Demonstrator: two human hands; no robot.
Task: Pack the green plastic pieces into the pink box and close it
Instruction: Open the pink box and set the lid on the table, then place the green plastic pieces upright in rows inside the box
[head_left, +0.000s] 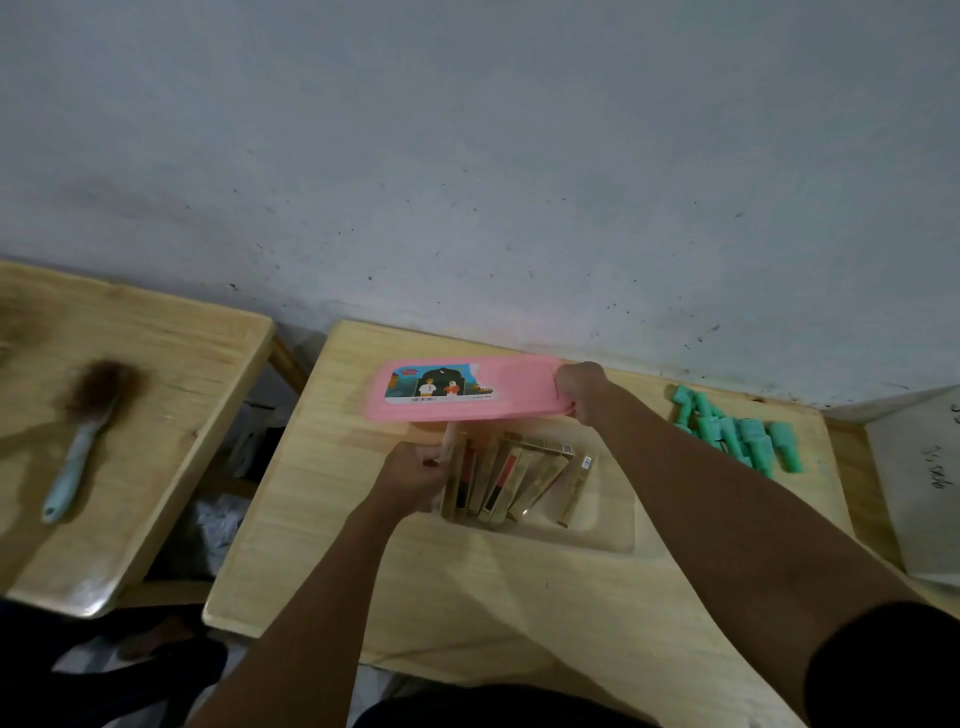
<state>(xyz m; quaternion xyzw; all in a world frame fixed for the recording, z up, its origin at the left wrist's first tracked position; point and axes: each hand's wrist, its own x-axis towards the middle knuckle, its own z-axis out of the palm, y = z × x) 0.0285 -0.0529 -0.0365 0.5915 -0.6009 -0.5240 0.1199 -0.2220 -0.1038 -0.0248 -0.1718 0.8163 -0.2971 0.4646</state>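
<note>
My right hand (582, 392) grips the right end of the pink lid (467, 387), which carries a picture label and is raised flat above the box. The box (613, 525) below looks pale and see-through and holds several slim gold packets (514, 475) standing on edge. At the box's left rim, my left hand (415, 470) is closed around a pinkish corner. Several green plastic pieces (737, 434) lie in a heap on the table to the right, apart from both hands.
The wooden table (322, 545) stands against a grey wall. A second wooden table on the left holds a blue-handled brush (85, 431). A grey sheet with writing (930, 478) lies at the far right. A dark gap separates the two tables.
</note>
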